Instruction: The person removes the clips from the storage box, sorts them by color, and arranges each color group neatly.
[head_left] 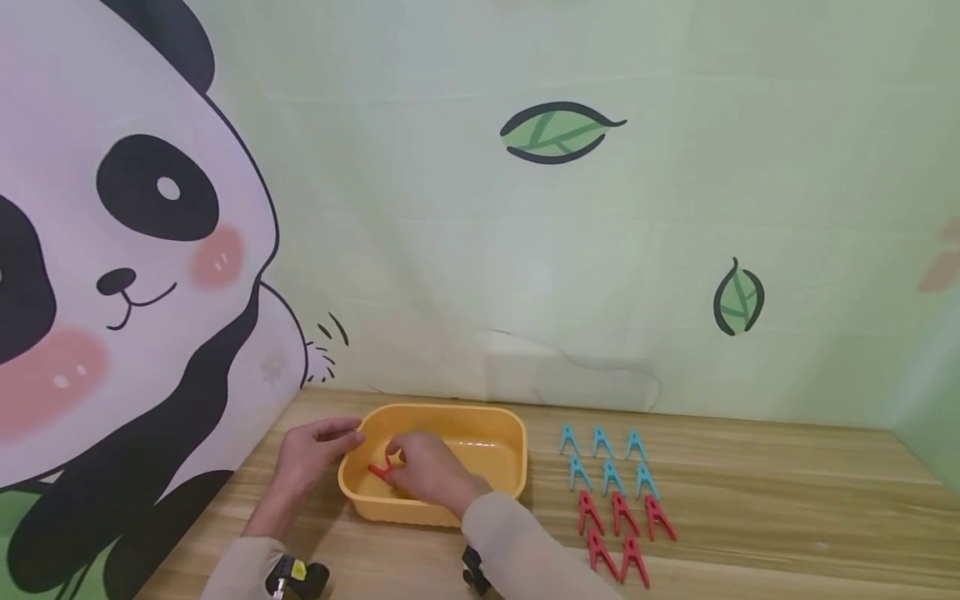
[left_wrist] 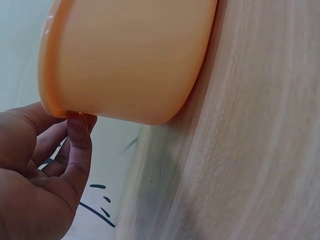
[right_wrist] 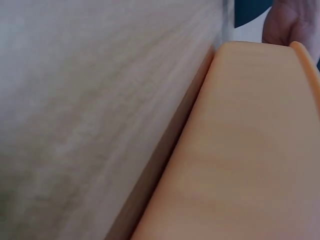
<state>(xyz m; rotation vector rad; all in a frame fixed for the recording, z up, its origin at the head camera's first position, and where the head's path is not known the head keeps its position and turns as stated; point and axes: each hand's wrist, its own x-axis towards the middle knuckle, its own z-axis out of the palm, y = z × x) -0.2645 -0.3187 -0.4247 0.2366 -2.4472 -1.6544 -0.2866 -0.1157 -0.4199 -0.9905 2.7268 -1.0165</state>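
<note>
A yellow plastic basin (head_left: 491,433) stands on the wooden table. My left hand (head_left: 306,454) pinches its left rim between thumb and fingers, as the left wrist view shows from outside the basin wall (left_wrist: 135,60). Inside the basin, toward its left end, my right hand (head_left: 438,475) holds a red clothespin (head_left: 380,472) at the fingertips. Part of that clothespin is hidden by the fingers. The right wrist view shows mostly the basin's outer side (right_wrist: 240,150), and the right hand's fingers are out of sight there.
Right of the basin, several blue clothespins (head_left: 612,477) lie in two rows. Nearer to me, several red clothespins (head_left: 625,513) lie in two rows as well. A pale green printed cloth (head_left: 420,250) with a panda (head_left: 240,342) hangs behind the table (head_left: 750,500).
</note>
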